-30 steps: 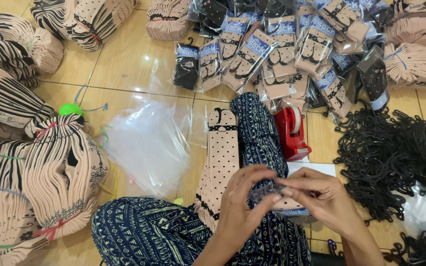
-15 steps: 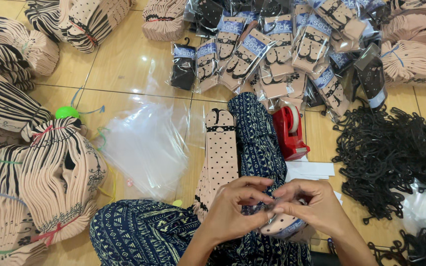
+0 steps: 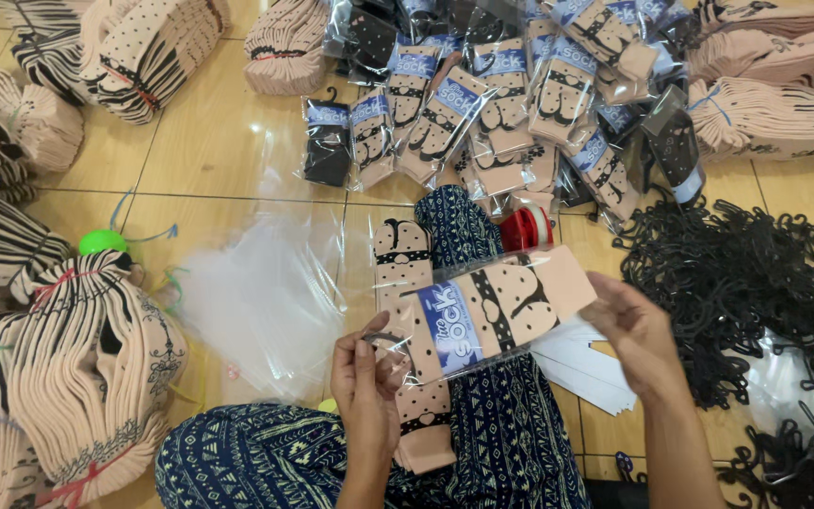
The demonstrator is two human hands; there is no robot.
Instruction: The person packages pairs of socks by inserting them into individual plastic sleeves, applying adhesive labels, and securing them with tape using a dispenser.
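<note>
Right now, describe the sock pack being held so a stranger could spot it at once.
Start at the patterned trouser leg running up the middle of the floor. Just above it, the left hand and right hand hold a clear-wrapped pack of pink socks between them. Unlike the packs piled beyond, it is lifted off the floor.

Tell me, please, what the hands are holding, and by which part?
Both hold one bagged sock pair: left hand pinches its hook end, right hand its opposite end.

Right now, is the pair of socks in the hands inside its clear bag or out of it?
Inside. The peach dotted socks lie within the clear bag behind a blue label, held by left hand and right hand.
</note>
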